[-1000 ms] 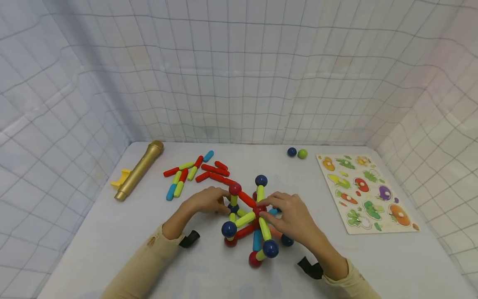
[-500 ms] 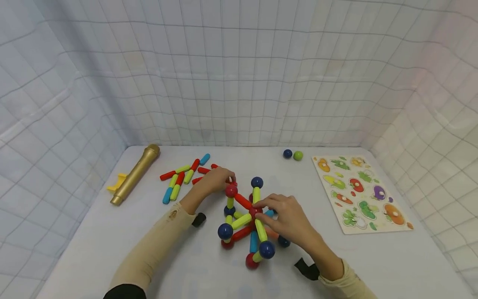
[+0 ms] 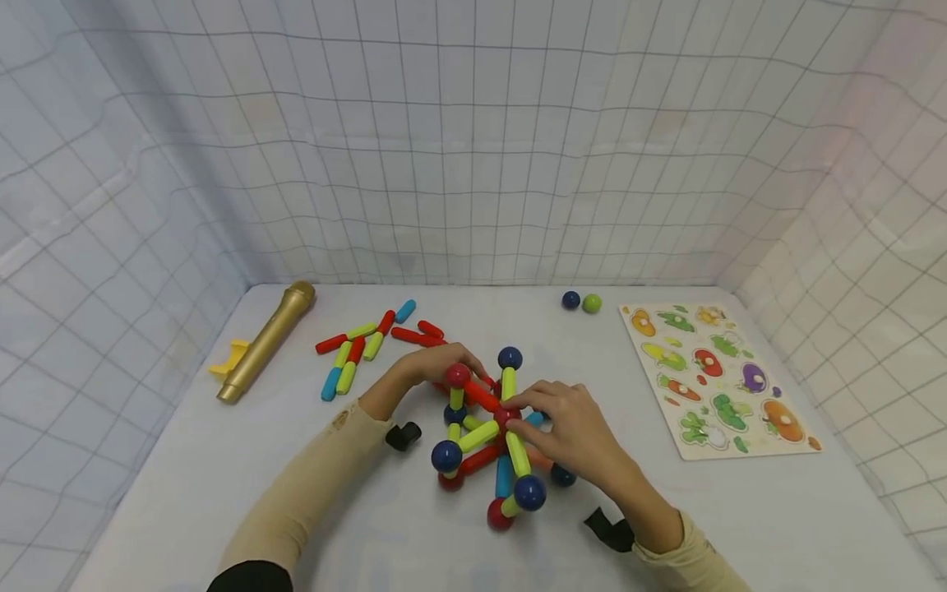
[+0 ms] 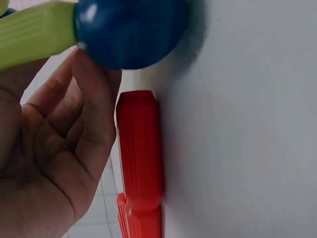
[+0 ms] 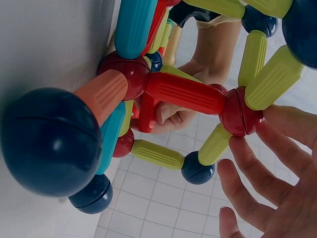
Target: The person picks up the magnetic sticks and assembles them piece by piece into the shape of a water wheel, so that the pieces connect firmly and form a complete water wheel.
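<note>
A rod-and-ball structure (image 3: 488,436) stands on the white table at the centre of the head view, built of ribbed plastic rods in red, yellow-green, blue and orange joined at glossy balls. A red hub ball (image 3: 507,418) sits at its middle, with yellow-green rods running out from it towards 12, 5 and 8 o'clock, each ending in a dark blue ball. A red rod slants from the hub towards 10 o'clock to a red ball (image 3: 458,376) on top of a short upright post. Red and dark blue balls rest on the table at its base. A loose red rod (image 4: 141,148) lies flat on the table beside the structure, at its 10 o'clock side, with another red rod end to end with it.
</note>
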A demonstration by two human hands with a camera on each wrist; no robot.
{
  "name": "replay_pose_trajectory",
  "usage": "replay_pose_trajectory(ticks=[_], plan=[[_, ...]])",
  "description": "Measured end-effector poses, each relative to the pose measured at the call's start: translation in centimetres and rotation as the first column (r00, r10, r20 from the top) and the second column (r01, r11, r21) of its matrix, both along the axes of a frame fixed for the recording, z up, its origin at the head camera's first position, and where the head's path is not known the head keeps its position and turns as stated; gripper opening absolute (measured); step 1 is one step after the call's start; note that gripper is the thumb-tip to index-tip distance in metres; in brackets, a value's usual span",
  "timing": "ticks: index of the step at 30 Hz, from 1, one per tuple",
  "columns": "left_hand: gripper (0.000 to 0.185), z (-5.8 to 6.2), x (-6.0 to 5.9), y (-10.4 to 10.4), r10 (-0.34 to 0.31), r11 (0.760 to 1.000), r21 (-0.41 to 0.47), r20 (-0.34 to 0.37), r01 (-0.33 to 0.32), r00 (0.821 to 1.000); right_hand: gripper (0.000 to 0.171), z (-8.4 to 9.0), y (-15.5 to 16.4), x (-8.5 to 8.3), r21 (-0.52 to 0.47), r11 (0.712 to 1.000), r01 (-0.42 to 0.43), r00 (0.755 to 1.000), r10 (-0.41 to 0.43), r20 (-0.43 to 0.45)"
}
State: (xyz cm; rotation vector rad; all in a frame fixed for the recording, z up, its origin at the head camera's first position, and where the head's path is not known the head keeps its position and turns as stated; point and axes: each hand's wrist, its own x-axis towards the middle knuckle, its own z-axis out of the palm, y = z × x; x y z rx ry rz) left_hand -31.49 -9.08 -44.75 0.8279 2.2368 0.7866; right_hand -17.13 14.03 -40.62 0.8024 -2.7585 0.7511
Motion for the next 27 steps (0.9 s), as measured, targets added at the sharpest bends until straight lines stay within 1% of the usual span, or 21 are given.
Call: replay_pose_trajectory(ticks=[2, 4, 6, 12, 13, 17, 19, 21, 24, 27], plan=[[0.030, 0.0, -0.1, 0.2, -0.049, 0.999, -0.007, -0.005, 0.049, 0.999, 0.023, 0.0, -0.1, 0.0, -0.001, 1.000, -0.003, 1.000, 0.003, 0.006], [0.030, 0.1, -0.1, 0.4, -0.075, 0.997, -0.023, -0.011, 0.075, 0.997, 0.023, 0.1, -0.1, 0.0, 0.000, 1.000, -0.005, 1.000, 0.005, 0.004], [0.029, 0.1, -0.2, 0.4, -0.070, 0.997, -0.048, -0.026, 0.069, 0.997, 0.023, 0.1, -0.2, 0.0, -0.005, 1.000, -0.008, 1.000, 0.008, -0.002], [0.029, 0.0, -0.4, 0.5, -0.002, 0.991, -0.131, -0.042, -0.003, 0.999, 0.023, 0.2, -0.5, -0.1, -0.006, 1.000, -0.015, 1.000, 0.015, -0.022], [0.029, -0.1, -0.3, 0.6, 0.014, 0.991, -0.136, -0.038, -0.019, 0.999, 0.023, 0.2, -0.5, -0.1, -0.003, 1.000, -0.014, 1.000, 0.014, -0.025], [0.031, -0.3, -0.4, 1.0, 0.043, 0.992, -0.113, -0.038, -0.047, 0.998, 0.024, 0.1, -0.6, -0.1, 0.007, 1.000, -0.002, 0.999, 0.003, -0.040], [0.039, -0.5, -0.3, 1.3, 0.042, 0.994, -0.104, -0.047, -0.046, 0.998, 0.024, 0.1, -0.6, -0.1, 0.013, 1.000, 0.005, 0.999, -0.005, -0.040], [0.051, -0.6, -0.3, 1.4, 0.026, 0.994, -0.102, -0.047, -0.031, 0.999, 0.024, 0.0, -0.5, 0.0, 0.017, 1.000, 0.010, 0.999, -0.009, -0.035], [0.063, -0.6, -0.3, 1.4, -0.031, 0.994, -0.108, -0.034, 0.027, 0.999, 0.024, -0.1, -0.5, 0.1, 0.020, 1.000, 0.014, 1.000, -0.014, -0.015], [0.063, -0.8, -0.4, 1.4, -0.100, 0.992, -0.083, 0.001, 0.100, 0.995, 0.025, -0.2, -0.4, 0.2, 0.019, 1.000, 0.013, 1.000, -0.013, 0.006]])
